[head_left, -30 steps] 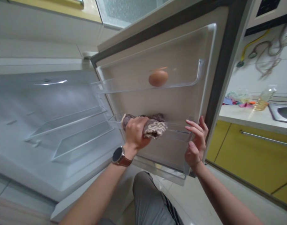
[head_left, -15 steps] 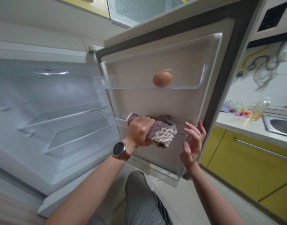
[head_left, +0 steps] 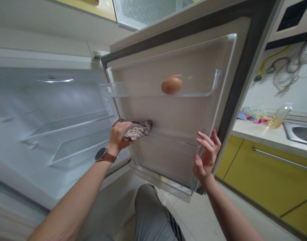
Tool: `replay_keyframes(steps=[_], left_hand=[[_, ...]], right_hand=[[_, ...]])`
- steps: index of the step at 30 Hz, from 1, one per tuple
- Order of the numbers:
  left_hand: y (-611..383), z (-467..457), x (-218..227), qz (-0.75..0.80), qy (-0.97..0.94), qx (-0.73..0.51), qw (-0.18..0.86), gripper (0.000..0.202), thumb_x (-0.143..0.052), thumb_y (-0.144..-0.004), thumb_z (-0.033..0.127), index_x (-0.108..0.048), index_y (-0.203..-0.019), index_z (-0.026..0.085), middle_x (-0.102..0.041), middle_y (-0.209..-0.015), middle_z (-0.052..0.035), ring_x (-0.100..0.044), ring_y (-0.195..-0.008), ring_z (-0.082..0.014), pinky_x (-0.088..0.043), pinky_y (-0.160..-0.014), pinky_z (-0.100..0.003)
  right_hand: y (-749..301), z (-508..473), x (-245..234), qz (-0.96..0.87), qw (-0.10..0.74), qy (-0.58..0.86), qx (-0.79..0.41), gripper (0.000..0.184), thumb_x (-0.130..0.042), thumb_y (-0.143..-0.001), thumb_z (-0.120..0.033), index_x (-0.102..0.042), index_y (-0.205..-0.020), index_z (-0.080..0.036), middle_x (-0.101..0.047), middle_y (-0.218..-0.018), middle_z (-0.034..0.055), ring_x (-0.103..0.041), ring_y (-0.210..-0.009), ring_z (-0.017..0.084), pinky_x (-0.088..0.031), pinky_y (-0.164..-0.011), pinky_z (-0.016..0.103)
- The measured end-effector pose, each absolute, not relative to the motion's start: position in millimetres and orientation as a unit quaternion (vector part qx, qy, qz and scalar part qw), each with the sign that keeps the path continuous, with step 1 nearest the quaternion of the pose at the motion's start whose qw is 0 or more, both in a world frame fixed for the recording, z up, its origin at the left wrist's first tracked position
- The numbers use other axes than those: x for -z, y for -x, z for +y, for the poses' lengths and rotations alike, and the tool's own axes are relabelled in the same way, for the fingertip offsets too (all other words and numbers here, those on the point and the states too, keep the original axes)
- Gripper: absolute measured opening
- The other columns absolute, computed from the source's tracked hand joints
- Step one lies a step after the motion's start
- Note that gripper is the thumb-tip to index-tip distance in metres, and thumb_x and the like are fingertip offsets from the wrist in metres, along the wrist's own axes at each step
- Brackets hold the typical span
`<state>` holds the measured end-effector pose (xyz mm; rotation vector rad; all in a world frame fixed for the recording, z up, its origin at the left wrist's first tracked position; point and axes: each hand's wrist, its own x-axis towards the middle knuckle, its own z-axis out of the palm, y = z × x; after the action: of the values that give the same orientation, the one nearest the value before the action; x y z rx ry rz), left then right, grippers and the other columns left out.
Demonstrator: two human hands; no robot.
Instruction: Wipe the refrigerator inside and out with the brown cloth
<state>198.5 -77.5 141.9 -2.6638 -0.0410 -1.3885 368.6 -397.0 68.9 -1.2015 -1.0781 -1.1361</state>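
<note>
My left hand (head_left: 118,135) is closed around a brown patterned cloth (head_left: 137,129) and presses it against the left end of the lower clear door shelf (head_left: 173,137) of an open fridge door (head_left: 176,110). A watch sits on that wrist. My right hand (head_left: 206,155) grips the right end of the same shelf at the door's edge, fingers curled round it. In the upper door shelf (head_left: 213,83) lies a single brown egg (head_left: 171,85).
The fridge interior (head_left: 55,127) with clear shelves is open at the left. To the right are yellow cabinets (head_left: 266,174), a counter (head_left: 264,132) with a bottle (head_left: 277,117) and small items, and a sink (head_left: 301,130). My knee (head_left: 153,214) is below the door.
My left hand has slid the cloth leftwards along the lower door shelf, from its middle to its left end. My right hand has stayed on the shelf's right end.
</note>
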Motion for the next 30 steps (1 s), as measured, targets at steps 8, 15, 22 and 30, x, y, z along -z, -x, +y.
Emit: replay_keyframes(steps=[8,15,22,30], left_hand=[[-203.4,-77.6,-135.0,-0.055,0.859,0.506,0.047,0.028,-0.047,-0.082,0.045,-0.062,-0.090,0.023,-0.072,-0.083,-0.0088,-0.069,-0.083,-0.0307,-0.051,-0.078,-0.042],[-203.5,-85.0,-139.7,-0.073,0.864,0.497,0.026,0.030,-0.046,-0.087,0.048,-0.063,-0.083,0.023,-0.073,-0.081,-0.0112,-0.068,-0.080,-0.0303,-0.047,-0.074,-0.041],[-203.2,-90.8,-143.3,-0.101,0.869,0.483,0.032,0.028,-0.048,-0.086,0.048,-0.059,-0.076,0.025,-0.072,-0.078,-0.0106,-0.067,-0.076,-0.0296,-0.045,-0.071,-0.040],[-199.3,-94.8,-147.2,-0.120,0.873,0.470,0.039,0.027,-0.047,-0.087,0.047,-0.056,-0.075,0.024,-0.070,-0.077,-0.0100,-0.066,-0.076,-0.0292,-0.044,-0.072,-0.038]], right_hand=[[-367.0,-396.0,-67.9,-0.457,0.563,0.501,0.474,0.043,-0.054,-0.091,-0.035,-0.063,-0.134,-0.030,-0.068,-0.140,0.0033,-0.032,-0.159,0.036,-0.025,-0.126,0.073],[-371.2,-399.9,-68.6,-0.460,0.544,0.519,0.473,0.049,-0.055,-0.093,-0.039,-0.059,-0.141,-0.032,-0.065,-0.145,0.0043,-0.033,-0.160,0.036,-0.031,-0.124,0.073],[-393.5,-424.7,-48.8,-0.432,0.550,0.505,0.506,0.057,-0.058,-0.095,-0.034,-0.044,-0.150,-0.032,-0.053,-0.155,0.0093,-0.053,-0.146,0.032,-0.050,-0.114,0.063],[-410.5,-447.2,-50.9,-0.331,0.384,0.649,0.567,0.072,-0.078,-0.081,-0.054,-0.050,-0.145,-0.035,-0.039,-0.161,0.0103,-0.026,-0.158,0.050,-0.030,-0.118,0.080]])
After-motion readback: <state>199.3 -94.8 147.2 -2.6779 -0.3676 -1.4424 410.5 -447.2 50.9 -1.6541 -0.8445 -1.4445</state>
